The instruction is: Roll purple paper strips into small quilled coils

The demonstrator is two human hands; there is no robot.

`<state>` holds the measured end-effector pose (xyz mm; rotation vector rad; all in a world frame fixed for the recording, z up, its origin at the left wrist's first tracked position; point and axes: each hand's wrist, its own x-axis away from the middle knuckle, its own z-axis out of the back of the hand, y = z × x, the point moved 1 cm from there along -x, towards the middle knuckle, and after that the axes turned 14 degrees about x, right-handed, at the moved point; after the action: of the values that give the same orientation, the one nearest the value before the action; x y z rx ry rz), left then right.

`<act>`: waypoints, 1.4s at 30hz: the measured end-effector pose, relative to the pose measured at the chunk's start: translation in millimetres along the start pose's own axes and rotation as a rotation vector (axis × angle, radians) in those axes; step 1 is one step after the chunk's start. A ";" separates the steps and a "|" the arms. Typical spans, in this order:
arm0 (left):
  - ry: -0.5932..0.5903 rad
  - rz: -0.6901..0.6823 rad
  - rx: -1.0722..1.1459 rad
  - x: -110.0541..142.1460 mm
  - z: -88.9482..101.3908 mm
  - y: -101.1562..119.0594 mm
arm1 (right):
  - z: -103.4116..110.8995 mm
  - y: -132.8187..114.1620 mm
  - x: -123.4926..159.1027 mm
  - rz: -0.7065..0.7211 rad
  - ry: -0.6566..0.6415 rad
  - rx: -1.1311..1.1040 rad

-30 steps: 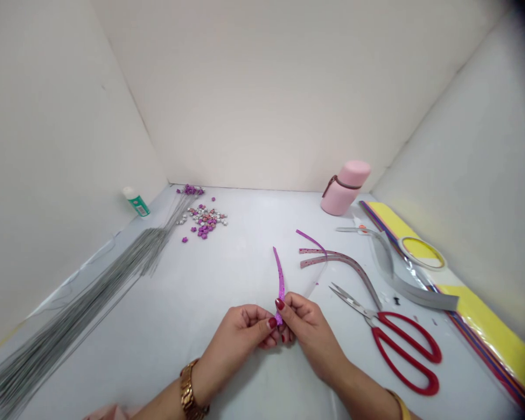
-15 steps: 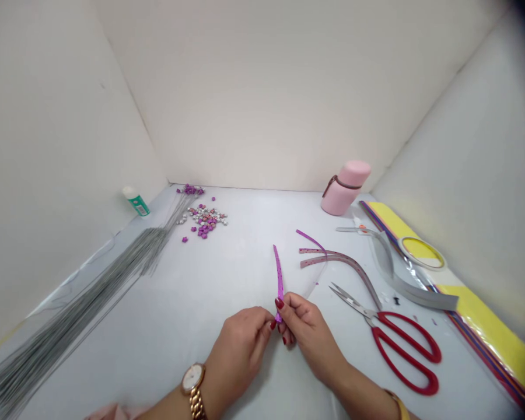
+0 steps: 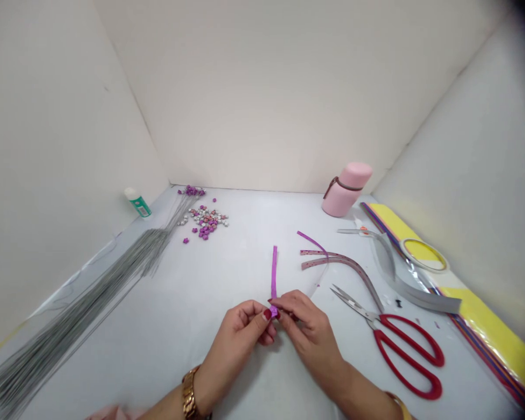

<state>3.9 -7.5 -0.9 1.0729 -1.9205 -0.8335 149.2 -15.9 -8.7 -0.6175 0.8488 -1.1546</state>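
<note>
A purple paper strip (image 3: 274, 271) stands out away from me, its near end folded into a small knot between my fingertips. My left hand (image 3: 245, 329) pinches that folded end between thumb and fingers. From the other side my right hand (image 3: 306, 324) grips the strip at the fold, its index finger lying across it. To the right lie more paper strips (image 3: 350, 262), pinkish and purple. Near my right hand rest red-handled scissors (image 3: 370, 317), blades apart. Small folded paper stars (image 3: 207, 220) in purple, silver and copper lie in a pile at the back left.
A long bundle of grey wires (image 3: 91, 297) runs along the left side. A glue stick (image 3: 137, 203) leans by the left wall. At the back right stands a pink flask (image 3: 346, 189). Coloured sheets (image 3: 481, 309), a tape roll (image 3: 424, 255) and a grey ribbon (image 3: 424, 298) line the right wall.
My left hand has turned so its thumb lies on top of the fold. My right index finger has moved across the strip, which now points straighter away from me.
</note>
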 end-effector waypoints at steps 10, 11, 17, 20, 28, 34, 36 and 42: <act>0.037 -0.103 -0.204 6.1 -1.5 1.9 | 1.8 -6.1 -4.3 -0.120 -0.023 -0.120; 0.048 -0.120 -0.233 6.6 -1.1 1.9 | 1.7 -6.6 -4.7 -0.136 -0.029 -0.143; 0.119 -0.199 -0.318 7.1 2.8 -0.6 | 0.6 -11.0 -4.6 -0.178 -0.111 -0.289; 0.129 -0.231 -0.336 7.1 3.4 -1.4 | -0.8 -12.4 -3.0 -0.229 -0.151 -0.373; 0.113 -0.302 -0.550 9.1 0.9 4.4 | -3.6 -6.6 -2.5 -0.305 -0.158 -0.392; 0.045 -0.327 -0.449 5.5 3.0 4.5 | -3.9 -5.5 -2.9 -0.318 -0.172 -0.466; -0.001 -0.329 -0.397 3.7 4.0 5.7 | -3.1 -6.9 -2.7 -0.304 -0.173 -0.452; 0.021 -0.376 -0.437 4.1 4.6 11.4 | -3.8 -9.5 -0.4 -0.329 -0.167 -0.444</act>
<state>-5.8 -5.4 7.4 1.1706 -1.4375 -1.3692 141.0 -18.4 -3.1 -1.2388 0.8863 -1.1929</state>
